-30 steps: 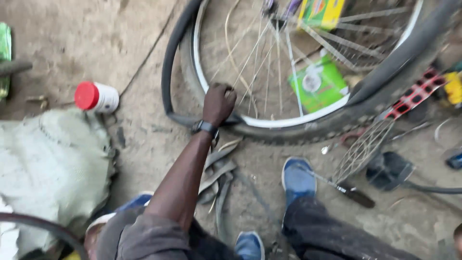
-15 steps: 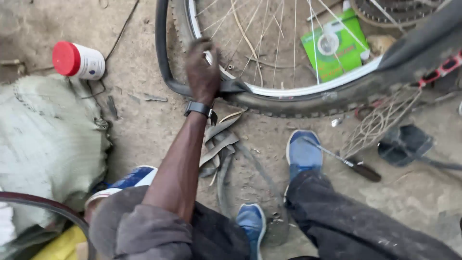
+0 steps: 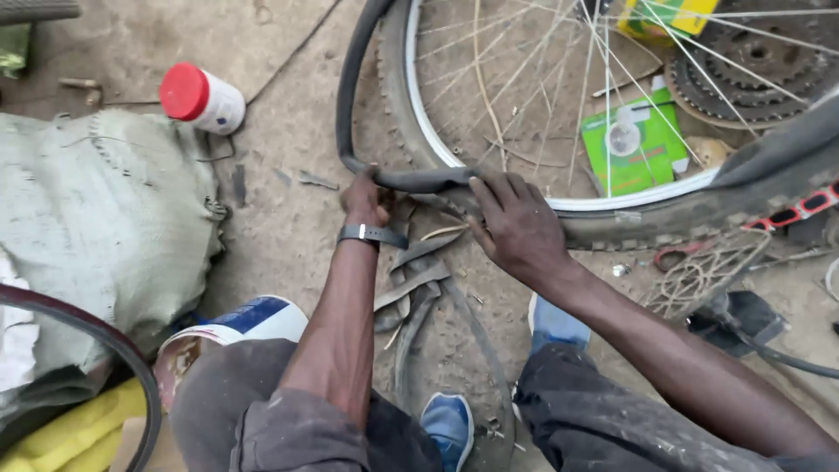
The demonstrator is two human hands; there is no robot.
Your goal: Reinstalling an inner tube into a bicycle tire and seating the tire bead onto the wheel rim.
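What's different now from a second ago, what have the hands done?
The right hand has come into view and now presses on the black inner tube at the wheel rim; earlier only the left hand was there. The left hand keeps its grip on the tube. The red-capped bottle and grey sack lie unchanged.

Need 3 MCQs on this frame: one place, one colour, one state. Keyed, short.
1. Where is the white bottle?
A. on the ground left of the wheel
B. inside the spokes
C. on the sack

2. Colour of the bottle's cap?
A. blue
B. red
C. green

3. What is the left hand doing?
A. resting on a knee
B. hanging free
C. gripping the black inner tube

Answers: A, it lies on the ground above the grey sack; B, the cap is red; C, its fingers close on the tube beside the right hand.
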